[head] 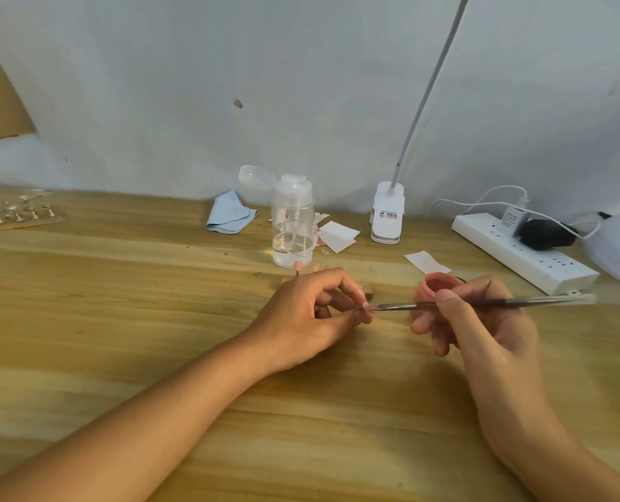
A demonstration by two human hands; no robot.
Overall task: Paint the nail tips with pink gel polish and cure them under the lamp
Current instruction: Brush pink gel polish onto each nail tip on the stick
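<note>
On the surface (156, 284), left grip (301, 317) pinches a nail tip (365, 306) between thumb and fingertips. Brush (500, 303) tip touches it, handle grasped by right grip (482, 331), pink gel pot (440, 286) just behind those fingers. Lamp base (387, 211) label: red and black print, unreadable.

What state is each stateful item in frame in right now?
left hand: pinches the nail tip
right hand: grips the brush, bristles at the nail tip
gel pot: open, no lid on
pump bottle: cap flipped open, clear liquid low
power strip: two plugs in, red light on
lamp: base on the table, head out of frame, on or off unknown
</note>
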